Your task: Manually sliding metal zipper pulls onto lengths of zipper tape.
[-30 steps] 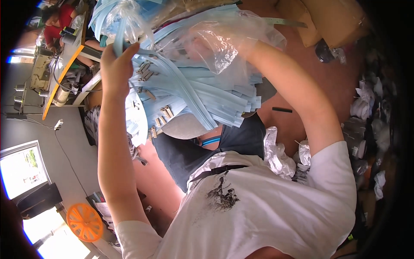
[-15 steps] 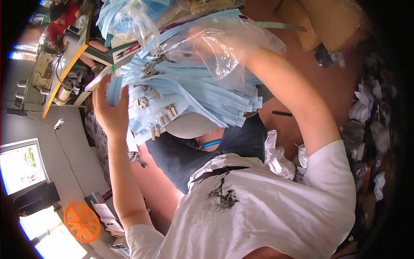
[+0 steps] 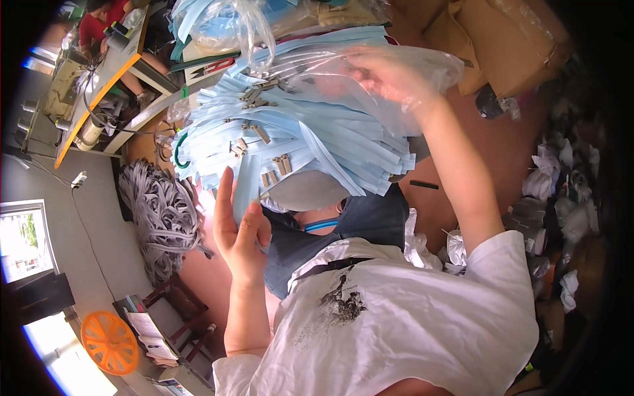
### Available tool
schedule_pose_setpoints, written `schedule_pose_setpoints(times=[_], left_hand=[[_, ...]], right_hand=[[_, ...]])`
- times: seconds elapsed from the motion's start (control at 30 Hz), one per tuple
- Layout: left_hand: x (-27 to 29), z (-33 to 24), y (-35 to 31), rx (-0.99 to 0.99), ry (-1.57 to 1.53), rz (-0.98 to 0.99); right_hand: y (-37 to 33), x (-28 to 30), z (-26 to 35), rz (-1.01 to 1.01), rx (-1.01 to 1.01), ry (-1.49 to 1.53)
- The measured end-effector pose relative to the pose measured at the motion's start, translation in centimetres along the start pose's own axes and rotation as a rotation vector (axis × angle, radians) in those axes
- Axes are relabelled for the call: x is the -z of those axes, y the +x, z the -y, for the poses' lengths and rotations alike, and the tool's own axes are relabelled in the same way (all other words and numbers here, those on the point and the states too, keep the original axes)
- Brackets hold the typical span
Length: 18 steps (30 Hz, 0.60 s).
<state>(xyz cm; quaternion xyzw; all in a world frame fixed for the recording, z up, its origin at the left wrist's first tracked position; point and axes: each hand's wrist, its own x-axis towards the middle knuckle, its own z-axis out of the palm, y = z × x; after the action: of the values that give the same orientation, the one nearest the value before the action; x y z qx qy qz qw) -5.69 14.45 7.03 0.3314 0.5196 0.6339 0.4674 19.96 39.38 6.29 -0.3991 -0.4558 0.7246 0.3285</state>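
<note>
A thick pile of light blue zippers (image 3: pixel 317 129) with metal pulls lies across my lap area, on top of a grey rounded surface (image 3: pixel 307 191). My left hand (image 3: pixel 246 234) is at the near left edge of the pile, its thumb and fingers closed on one light blue zipper (image 3: pixel 247 181) that stands up between them. My right hand (image 3: pixel 389 79) is at the far right of the pile, seen through a clear plastic bag (image 3: pixel 439 66). Its fingers are blurred by motion, so their grip does not show. Red-handled thread snips (image 3: pixel 214 68) lie beyond the pile.
Bagged blue zippers (image 3: pixel 228 23) lie at the far side. Grey straps (image 3: pixel 158 218) are heaped on the floor at left. A sewing table (image 3: pixel 105 86) is far left, with a person in red (image 3: pixel 99 30) behind it. A cardboard box (image 3: pixel 502 43) is far right; plastic scraps (image 3: pixel 548 171) line the right.
My left hand has come nearer and to the right with the blue zipper in it. My right hand has shifted right under the plastic bag. The view has turned slightly.
</note>
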Motion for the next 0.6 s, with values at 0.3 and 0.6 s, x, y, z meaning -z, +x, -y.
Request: schedule_pose_setpoints(times=[0.3, 0.6], left_hand=[[-0.6, 1.8, -1.5, 0.067, -0.143, 0.148], [0.2, 1.0, -3.5, 0.106, -0.075, 0.235]], right_hand=[[-2.8, 0.1, -0.5, 0.245, 0.232, -0.908], [-9.2, 2.2, 1.5, 0.075, 0.896, -1.094]])
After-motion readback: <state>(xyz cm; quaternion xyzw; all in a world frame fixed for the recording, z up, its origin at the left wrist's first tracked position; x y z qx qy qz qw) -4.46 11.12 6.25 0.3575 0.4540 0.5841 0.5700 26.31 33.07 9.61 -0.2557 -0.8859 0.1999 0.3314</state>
